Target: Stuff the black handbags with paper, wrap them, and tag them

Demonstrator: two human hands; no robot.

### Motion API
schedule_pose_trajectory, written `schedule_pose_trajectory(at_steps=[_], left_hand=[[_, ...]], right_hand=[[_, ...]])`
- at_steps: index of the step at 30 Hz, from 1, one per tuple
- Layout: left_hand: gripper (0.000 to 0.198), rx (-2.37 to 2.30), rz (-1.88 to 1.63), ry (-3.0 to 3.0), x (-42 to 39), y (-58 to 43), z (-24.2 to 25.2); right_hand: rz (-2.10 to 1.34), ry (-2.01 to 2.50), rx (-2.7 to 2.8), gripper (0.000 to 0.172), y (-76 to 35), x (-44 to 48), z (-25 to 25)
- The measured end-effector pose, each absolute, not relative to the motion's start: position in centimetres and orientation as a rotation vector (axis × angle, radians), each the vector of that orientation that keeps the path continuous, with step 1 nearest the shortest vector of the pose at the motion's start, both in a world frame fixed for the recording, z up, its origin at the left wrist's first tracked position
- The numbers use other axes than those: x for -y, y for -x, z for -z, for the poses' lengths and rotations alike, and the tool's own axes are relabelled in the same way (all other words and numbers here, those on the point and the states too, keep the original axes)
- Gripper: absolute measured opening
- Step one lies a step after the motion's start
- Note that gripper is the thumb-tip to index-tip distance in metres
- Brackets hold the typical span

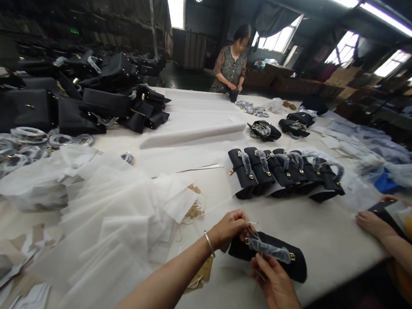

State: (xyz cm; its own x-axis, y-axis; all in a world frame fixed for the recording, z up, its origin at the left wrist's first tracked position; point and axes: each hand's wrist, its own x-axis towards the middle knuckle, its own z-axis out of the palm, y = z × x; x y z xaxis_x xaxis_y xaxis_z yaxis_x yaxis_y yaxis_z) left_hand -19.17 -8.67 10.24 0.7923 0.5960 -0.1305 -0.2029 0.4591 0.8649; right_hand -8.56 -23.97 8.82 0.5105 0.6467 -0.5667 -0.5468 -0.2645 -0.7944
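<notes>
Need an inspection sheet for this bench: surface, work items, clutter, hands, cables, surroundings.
Surface: pale table, its covering creased along the middle.
Work items: black bag with a plastic-wrapped handle, lying between the hands; row of black bags beyond it.
Clutter: translucent white sheets spread loosely; tan tags beside them; pile of black bags at far left.
Hands: left hand pinches a thin cord at the bag; right hand is at the bag's near side, exact grip unclear.
Cables: nothing seen.
Surroundings: co-worker across the table; another person's hand at right; lit ceiling tubes.
</notes>
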Motion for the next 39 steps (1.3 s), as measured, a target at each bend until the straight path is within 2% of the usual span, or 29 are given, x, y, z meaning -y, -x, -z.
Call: schedule_pose_trajectory(at_steps=[4,9,14,19,22,29,33,35,39], left_hand=[[0.022,-0.431,-0.489,-0.878,8.9,20.0,-10.2],[0.026,-0.508,-0.383,-1.125,9.2,21.7,-10.6],[0.028,-0.434,-0.445,-1.211,10.1,23.7,-10.8],[0.014,-0.448,-0.555,-1.476,12.7,25.7,-10.7],[0.021,-0.41,-0.593,-1.577,14.8,26.6,-10.1],[0.04,-0.732,-0.565,-0.942,16.7,24.4,-8.5],[0.023,-0.76,-0.505,-1.063,15.5,23.0,-8.9],[0.019,-0.847,-0.557,-1.117,14.3,23.5,-9.1],[0.02,-1.019,-0.579,-1.216,11.8,26.0,-8.7]], right_hand=[[-1.236,1.522,0.145,0.041,8.5,24.3,-9.8],[-1.292,1.679,0.385,0.045,8.2,24.1,-10.5],[-1.292,1.481,0.1,0.05,8.8,23.4,-10.7],[-1.225,1.298,-0.062,0.052,10.6,22.7,-10.1],[-1.163,1.271,-0.078,0.048,11.2,22.4,-9.6],[-1.159,1.372,0.046,0.05,11.2,22.4,-9.5],[-1.171,1.487,0.221,0.046,11.2,22.6,-9.3],[-1.057,1.579,0.291,0.047,10.6,23.2,-9.4],[-0.563,1.828,0.42,0.048,7.9,25.1,-10.3]])
